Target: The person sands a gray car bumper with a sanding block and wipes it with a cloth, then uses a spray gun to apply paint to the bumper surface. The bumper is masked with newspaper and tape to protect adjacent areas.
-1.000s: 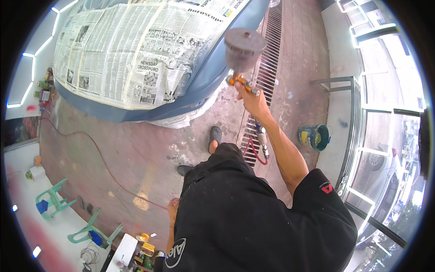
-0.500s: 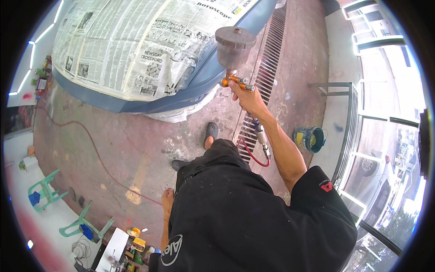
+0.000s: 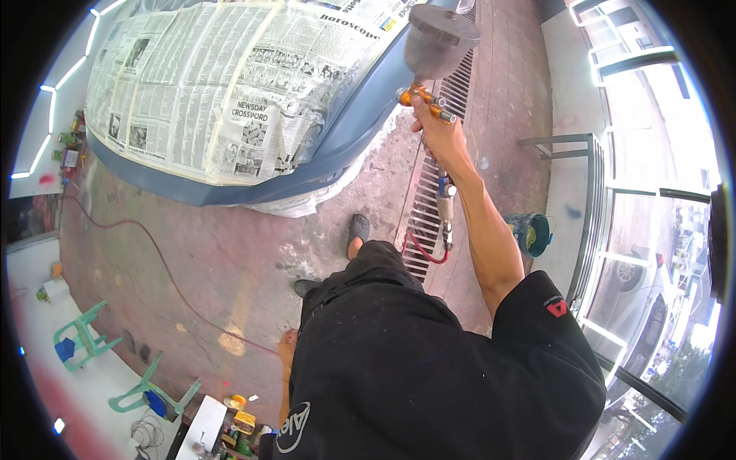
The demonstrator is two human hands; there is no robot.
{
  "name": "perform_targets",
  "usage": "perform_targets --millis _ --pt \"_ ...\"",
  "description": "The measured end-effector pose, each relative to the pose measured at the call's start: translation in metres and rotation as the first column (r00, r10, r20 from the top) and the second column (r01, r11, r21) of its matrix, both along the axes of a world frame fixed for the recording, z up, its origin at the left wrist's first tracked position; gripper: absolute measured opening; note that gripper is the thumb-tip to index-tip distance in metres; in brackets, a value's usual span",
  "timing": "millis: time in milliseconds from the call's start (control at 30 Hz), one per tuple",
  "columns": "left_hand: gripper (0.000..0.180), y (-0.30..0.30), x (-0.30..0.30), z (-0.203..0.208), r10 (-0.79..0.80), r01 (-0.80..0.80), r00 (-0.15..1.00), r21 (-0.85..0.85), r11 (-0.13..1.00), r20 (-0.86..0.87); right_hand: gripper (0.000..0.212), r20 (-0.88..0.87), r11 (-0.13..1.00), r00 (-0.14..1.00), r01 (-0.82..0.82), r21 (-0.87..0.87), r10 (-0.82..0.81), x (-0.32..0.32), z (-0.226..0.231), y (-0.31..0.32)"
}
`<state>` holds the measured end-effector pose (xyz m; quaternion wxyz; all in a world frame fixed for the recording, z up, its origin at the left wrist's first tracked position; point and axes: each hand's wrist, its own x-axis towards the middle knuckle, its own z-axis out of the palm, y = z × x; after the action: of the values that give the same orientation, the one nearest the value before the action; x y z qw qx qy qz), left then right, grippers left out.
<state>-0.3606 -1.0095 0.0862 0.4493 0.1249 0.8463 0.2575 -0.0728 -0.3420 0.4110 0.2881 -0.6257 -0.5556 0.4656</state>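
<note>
In my right hand [image 3: 443,139] is a gravity-feed spray gun [image 3: 426,98] with an orange body and a grey cup [image 3: 440,42] on top, fingers closed round its handle. The gun is held at the right edge of a blue-grey car body [image 3: 356,123], whose top is masked with newspaper [image 3: 215,92] and tape. A red air hose [image 3: 428,259] hangs in a loop from the fitting below the gun. My left hand [image 3: 287,343], low beside my body, looks curled round the red hose where it crosses the floor; my shirt partly hides that arm.
A floor drain grate [image 3: 427,184] runs past my feet. To the right stand a paint-stained bucket [image 3: 529,234] and a metal frame [image 3: 592,207]. Green plastic stools [image 3: 84,337] and a cluttered bench [image 3: 203,425] are at the lower left. White sheeting [image 3: 303,201] hangs under the car body.
My right hand has moved the spray gun up and to the right, farther along the car body's edge. The gun's cup now tilts more. My left hand has barely shifted.
</note>
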Motion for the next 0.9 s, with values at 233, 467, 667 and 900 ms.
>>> perform_targets --millis 233,467,667,900 --pt "0.045 0.031 -0.004 0.031 0.057 -0.057 0.995 0.003 0.998 0.087 0.057 -0.014 0.998 0.998 0.059 0.014 -0.058 0.01 -0.018 -0.001" --pt "0.04 0.004 -0.029 -0.004 -0.131 0.131 0.991 -0.003 0.991 -0.025 0.053 0.034 0.982 0.982 0.182 0.051 -0.184 0.036 -0.071 -0.02" --pt "0.041 0.002 -0.043 -0.019 -0.101 0.095 0.994 0.104 0.99 0.052 0.056 -0.133 0.984 0.988 -0.099 -0.151 0.078 0.058 -0.099 -0.092" --pt "0.049 0.054 -0.046 0.042 -0.123 0.123 0.992 0.049 0.991 -0.015 0.055 -0.108 0.979 0.974 0.189 -0.081 -0.197 0.073 -0.135 -0.064"
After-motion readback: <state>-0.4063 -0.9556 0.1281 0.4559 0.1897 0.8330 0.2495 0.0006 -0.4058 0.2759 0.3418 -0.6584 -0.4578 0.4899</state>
